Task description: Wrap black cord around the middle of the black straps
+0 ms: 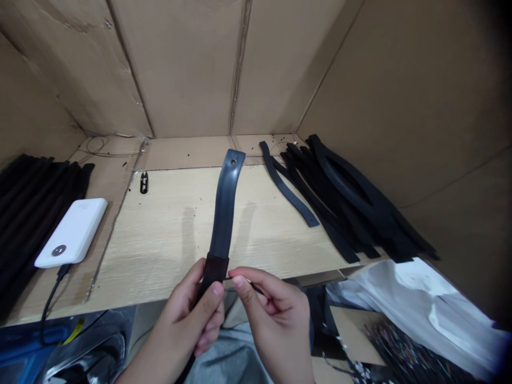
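My left hand (pixel 194 317) is closed around a dark, flat strap (pixel 224 210), whose far end rises above the table and has a small hole. A dark brown sleeve (pixel 216 266) wraps the strap just above my left thumb. Beside the sleeve, my right hand (pixel 272 314) is closed, with thumb and forefinger pinched at the sleeve's right edge. A thin dark thing (pixel 256 288) shows between its fingers, too small to name. The strap's lower end runs down behind my left hand and is partly hidden.
Several dark straps (pixel 340 202) lie piled at the right, one loose strap (pixel 286 184) beside them. Small black thread snips (pixel 144 182) lie at the back left. A white power bank (pixel 72 232) with a cable sits near more dark strips (pixel 36 213). Cardboard walls (pixel 192 64) enclose the table.
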A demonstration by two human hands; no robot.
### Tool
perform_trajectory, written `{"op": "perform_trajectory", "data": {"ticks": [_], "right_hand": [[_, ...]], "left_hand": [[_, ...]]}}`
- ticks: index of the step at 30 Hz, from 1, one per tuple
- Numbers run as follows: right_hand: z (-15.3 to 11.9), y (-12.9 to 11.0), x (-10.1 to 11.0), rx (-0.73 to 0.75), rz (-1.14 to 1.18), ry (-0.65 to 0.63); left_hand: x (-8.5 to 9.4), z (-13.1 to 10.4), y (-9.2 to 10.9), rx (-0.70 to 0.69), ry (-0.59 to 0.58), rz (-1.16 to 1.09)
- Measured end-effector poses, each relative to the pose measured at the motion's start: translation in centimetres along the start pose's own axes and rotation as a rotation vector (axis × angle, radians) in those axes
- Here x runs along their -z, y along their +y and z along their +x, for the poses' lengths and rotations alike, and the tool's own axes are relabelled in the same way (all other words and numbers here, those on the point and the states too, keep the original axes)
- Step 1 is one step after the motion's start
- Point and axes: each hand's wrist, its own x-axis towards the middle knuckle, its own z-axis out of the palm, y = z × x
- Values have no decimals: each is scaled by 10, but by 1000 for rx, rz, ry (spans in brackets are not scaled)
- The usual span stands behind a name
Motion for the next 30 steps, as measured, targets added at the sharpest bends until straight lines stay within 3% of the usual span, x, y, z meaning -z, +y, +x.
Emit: {"op": "perform_trajectory", "data": {"ticks": [12, 18, 23, 25, 30], "right_hand": [[1, 8, -3, -129, 241, -117], [6, 4, -3, -316, 496, -296], [8, 10, 0, -428, 567, -447], [8, 12, 0, -379, 543, -464], [8, 8, -3, -382, 525, -400]], "left_hand": [[8, -2, -6, 162, 35, -204], [14, -6, -2, 203, -233, -290], [16, -4, -2, 287, -355, -110], [12, -2, 0, 239, -302, 3], [-5, 0, 3, -130, 64, 218]]}}
